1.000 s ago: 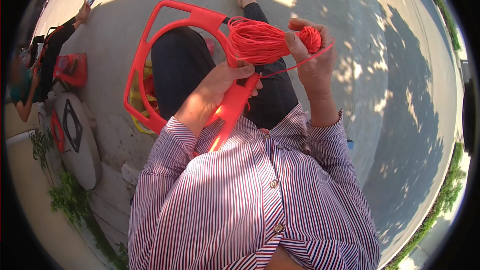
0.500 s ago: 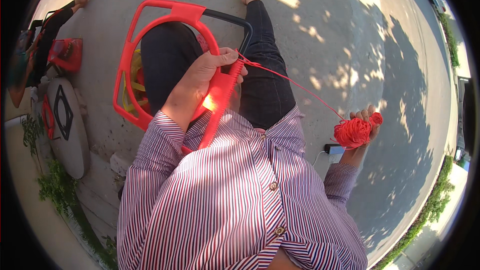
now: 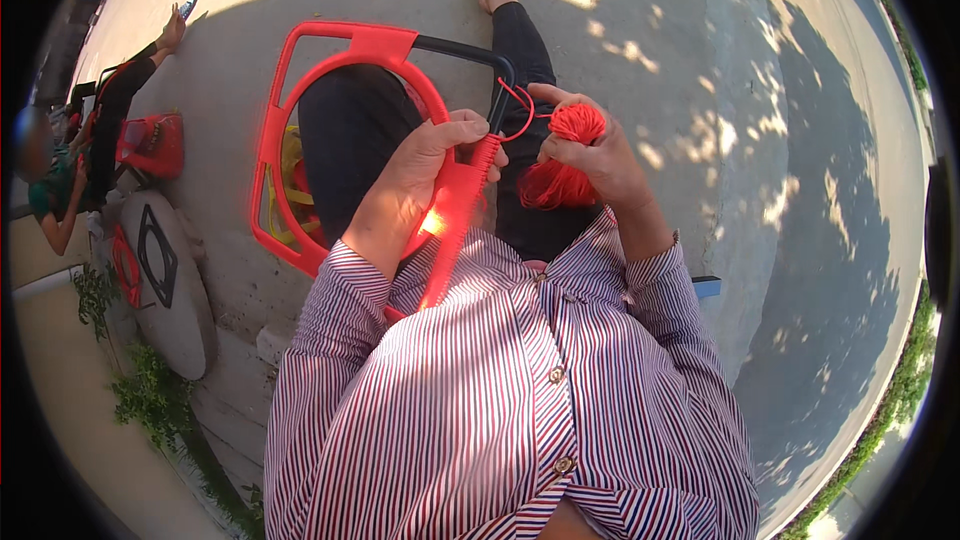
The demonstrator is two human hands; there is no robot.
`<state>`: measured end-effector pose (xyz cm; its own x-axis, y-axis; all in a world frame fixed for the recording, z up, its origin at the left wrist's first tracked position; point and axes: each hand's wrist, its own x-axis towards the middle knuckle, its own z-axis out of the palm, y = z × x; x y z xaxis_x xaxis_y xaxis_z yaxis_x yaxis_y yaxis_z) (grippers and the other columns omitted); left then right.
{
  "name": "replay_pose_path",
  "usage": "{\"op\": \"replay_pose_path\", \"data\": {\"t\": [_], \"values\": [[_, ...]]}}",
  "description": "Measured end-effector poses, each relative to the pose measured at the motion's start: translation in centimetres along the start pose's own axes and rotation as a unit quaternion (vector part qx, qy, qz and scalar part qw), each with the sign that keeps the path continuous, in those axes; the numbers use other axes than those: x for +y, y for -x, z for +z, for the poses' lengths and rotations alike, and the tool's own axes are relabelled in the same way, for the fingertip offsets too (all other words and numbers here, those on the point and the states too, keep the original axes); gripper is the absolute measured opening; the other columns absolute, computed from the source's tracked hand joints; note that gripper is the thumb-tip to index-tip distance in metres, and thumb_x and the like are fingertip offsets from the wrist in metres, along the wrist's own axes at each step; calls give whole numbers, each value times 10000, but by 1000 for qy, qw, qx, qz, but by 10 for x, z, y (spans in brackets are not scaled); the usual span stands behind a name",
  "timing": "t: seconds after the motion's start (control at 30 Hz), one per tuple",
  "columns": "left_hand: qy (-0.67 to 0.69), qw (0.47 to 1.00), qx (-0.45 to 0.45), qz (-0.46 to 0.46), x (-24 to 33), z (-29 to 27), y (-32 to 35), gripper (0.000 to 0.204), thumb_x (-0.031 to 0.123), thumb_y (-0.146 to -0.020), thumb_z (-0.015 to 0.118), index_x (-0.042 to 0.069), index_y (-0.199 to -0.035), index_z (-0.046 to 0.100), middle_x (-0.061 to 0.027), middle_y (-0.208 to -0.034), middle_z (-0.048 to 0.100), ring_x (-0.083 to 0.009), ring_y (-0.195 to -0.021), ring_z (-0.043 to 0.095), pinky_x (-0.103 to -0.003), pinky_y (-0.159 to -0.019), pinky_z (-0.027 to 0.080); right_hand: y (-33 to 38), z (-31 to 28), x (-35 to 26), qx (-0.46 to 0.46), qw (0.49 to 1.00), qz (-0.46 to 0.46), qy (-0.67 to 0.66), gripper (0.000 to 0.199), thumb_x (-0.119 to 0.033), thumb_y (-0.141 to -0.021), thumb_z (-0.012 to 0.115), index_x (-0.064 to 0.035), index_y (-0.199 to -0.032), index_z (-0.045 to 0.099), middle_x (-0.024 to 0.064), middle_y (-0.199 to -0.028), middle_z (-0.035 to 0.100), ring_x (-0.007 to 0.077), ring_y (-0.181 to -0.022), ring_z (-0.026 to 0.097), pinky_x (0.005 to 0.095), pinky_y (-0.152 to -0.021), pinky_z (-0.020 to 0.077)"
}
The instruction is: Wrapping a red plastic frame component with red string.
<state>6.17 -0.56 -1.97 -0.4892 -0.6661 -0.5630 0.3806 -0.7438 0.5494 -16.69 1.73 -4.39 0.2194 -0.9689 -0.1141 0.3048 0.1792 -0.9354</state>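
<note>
A frame point(image 3: 385, 44) lies over my thigh, mostly covered in red, with a round red ring inside it. Its upper right corner is a bare black bar point(image 3: 460, 47). My left hand point(image 3: 425, 165) is closed around the red side of the frame, thumb near the end of the tightly wound cord point(image 3: 455, 220). In my right hand point(image 3: 605, 165) is a hank of red cord point(image 3: 558, 183), gripped by the fingers close to the black bar. From it a slack loop of cord point(image 3: 529, 105) curves to the wound side.
At the left, a person point(image 3: 95, 140) holds a phone point(image 3: 187, 8), beside a red bag point(image 3: 155, 145). A grey slab point(image 3: 195, 320) carries a black frame point(image 3: 158, 255) and a red piece point(image 3: 125, 265). Something yellow point(image 3: 288, 185) shows behind my frame. A blue-topped box point(image 3: 706, 287) sits right of my sleeve.
My right hand has come in from the far right with the hank, up beside the frame. The cord, stretched taut before, now hangs in a loop. My left hand keeps its grip.
</note>
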Motion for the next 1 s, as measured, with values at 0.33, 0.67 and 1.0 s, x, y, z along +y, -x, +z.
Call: {"op": "replay_pose_path", "data": {"t": [0.33,0.67,1.0], "values": [[3,999,8,31,5,3,5,133,175,-891,627,55,-893,570,-145,-761,666,-201,-593,650,-281,-573,565,60,-2,-23,-78,949,39,304,287,-112,-706,789,-35,-894,587,0,-699,622,74,-651,566,271,-620,477],[-50,999,-2,16,-3,-6,-8,225,186,-896,629,9,-1030,596,-145,-827,669,-202,-662,666,-282,-616,573,21,-68,-3,228,944,159,-178,268,-66,-810,663,15,-1043,560,133,-867,650,198,-649,634,296,-675,544],[51,992,35,108,-20,-34,-15,276,205,-902,594,-15,-1068,574,-115,-947,604,-192,-775,609,-322,-728,535,-59,-2,-92,188,821,-279,461,410,-97,-801,738,-64,-1193,625,80,-1065,581,191,-917,627,312,-904,490]]}}
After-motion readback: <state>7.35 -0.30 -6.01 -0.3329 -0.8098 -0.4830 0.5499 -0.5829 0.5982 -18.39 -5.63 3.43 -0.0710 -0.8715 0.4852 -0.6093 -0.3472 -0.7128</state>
